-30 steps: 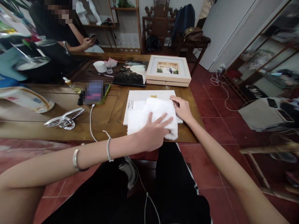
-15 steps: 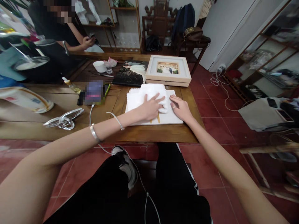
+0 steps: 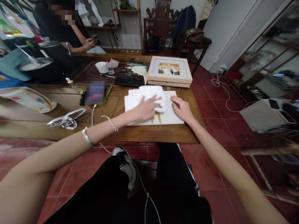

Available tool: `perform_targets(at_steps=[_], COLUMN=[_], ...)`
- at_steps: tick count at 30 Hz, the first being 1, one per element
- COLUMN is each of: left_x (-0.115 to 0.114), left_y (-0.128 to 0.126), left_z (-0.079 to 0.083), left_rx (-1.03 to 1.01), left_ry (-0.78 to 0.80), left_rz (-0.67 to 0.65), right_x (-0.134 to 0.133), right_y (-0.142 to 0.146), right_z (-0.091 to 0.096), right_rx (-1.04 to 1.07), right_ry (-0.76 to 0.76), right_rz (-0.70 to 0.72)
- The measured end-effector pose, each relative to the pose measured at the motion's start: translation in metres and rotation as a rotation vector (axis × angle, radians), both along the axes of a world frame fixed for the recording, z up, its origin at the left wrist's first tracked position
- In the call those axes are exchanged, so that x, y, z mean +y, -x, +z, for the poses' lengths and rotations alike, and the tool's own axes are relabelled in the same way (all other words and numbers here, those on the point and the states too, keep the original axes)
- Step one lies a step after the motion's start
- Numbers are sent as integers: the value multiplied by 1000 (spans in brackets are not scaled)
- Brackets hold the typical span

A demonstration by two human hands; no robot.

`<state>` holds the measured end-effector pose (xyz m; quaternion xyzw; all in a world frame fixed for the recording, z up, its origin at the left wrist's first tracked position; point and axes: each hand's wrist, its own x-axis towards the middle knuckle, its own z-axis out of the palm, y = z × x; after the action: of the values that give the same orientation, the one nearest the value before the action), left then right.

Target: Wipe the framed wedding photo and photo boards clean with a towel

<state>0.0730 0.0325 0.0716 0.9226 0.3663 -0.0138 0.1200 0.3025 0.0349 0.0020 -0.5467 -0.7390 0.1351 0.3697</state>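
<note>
A flat white board (image 3: 171, 116) with a small gold mark lies on the wooden table (image 3: 149, 133) in front of me. A white folded towel (image 3: 146, 92) rests on its far left part. My left hand (image 3: 146, 109) presses flat on the towel, fingers stretched out. My right hand (image 3: 183, 109) lies flat on the board's right side, fingers spread, a ring on one finger.
Behind the board stand a cream picture frame (image 3: 169, 71) and a dark photo print (image 3: 133, 74). A phone (image 3: 95, 92) with a white cable, a silver ornament (image 3: 66, 119), a white cup (image 3: 101, 67) and a tray (image 3: 29, 98) lie to the left. A person (image 3: 67, 29) sits across.
My left hand has pushed the towel from the board's near edge to its far left side. My right hand has stayed in place on the board.
</note>
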Motion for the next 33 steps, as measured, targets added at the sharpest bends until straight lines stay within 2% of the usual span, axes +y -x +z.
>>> perform_targets(at_steps=[3, 6, 8, 14, 16, 17, 20, 25, 28, 30, 33], left_x=[35, 35, 13, -93, -109, -109, -85, -3, 32, 36, 11], left_y=[10, 13, 9, -3, -2, 0, 4, 23, 43, 52, 55], left_z=[-7, -12, -13, -10, -8, -6, 0, 0, -3, -3, 6], left_rx=[-55, -51, -28, 23, 3, 0, 15, 36, 64, 105, 189], left_ry=[-2, -30, -63, -115, -125, -122, -75, -24, -23, -19, 14], left_rz=[155, 159, 88, -182, -247, -261, -221, 2, 120, 108, 29], right_x=[0, -1, 0, 1, 1, 2, 1, 0, -1, -2, -1], right_y=[0, 0, 0, -3, -4, -5, -3, 0, 0, 0, 0], right_z=[0, 0, 0, -1, -1, -1, -1, 1, 2, 2, 2], right_rx=[7, 19, 20, 1, 3, 2, -10, -5, 14, 26, 39], right_ry=[-2, -7, -6, -8, -3, -2, -9, 5, 13, 13, 13], right_rz=[2, 2, 2, 22, 36, 38, 18, -3, -1, 2, 6])
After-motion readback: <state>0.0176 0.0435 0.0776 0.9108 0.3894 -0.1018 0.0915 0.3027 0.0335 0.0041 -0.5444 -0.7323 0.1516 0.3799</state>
